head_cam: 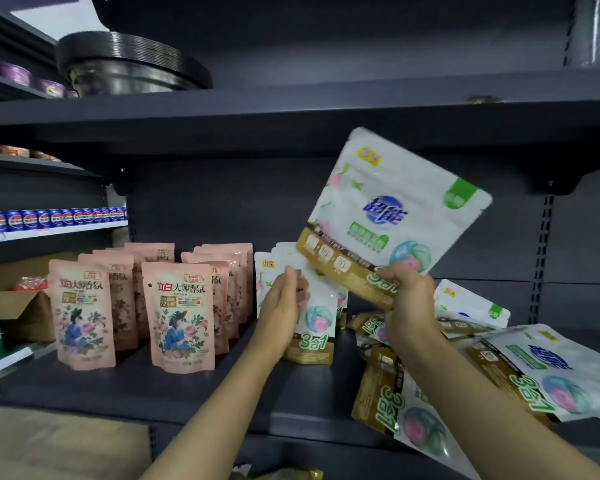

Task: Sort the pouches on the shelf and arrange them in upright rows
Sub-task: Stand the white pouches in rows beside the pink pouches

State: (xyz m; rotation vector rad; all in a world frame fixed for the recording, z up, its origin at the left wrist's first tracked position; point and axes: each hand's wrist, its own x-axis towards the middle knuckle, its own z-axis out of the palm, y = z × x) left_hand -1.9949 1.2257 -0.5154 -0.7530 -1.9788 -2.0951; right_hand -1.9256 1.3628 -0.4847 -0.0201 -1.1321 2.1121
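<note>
Blurred by motion at its top edge: a white pouch (392,216) raised above the shelf (187,386), tilted to the right, its gold bottom band partly covered by the right hand (407,299). Gripped there at the lower edge, thumb on the front face and the other fingers (392,271) curled behind, out of sight. Hidden in part behind the left hand (283,310): the front pouch of an upright white row (314,327), just beside the pink ones. Left fingers straight and close together, edge-on against that row's face; real contact hard to judge. Lying flat and overlapping at the right, a heap of white pouches (520,362), some cut off by the frame's edge and some tucked under the right forearm. Standing in two upright rows at the left, pink pouches (181,313), rear ones mostly covered by those in front. Further left, an open cardboard box (18,306) with something red inside, too small to make out.
</note>
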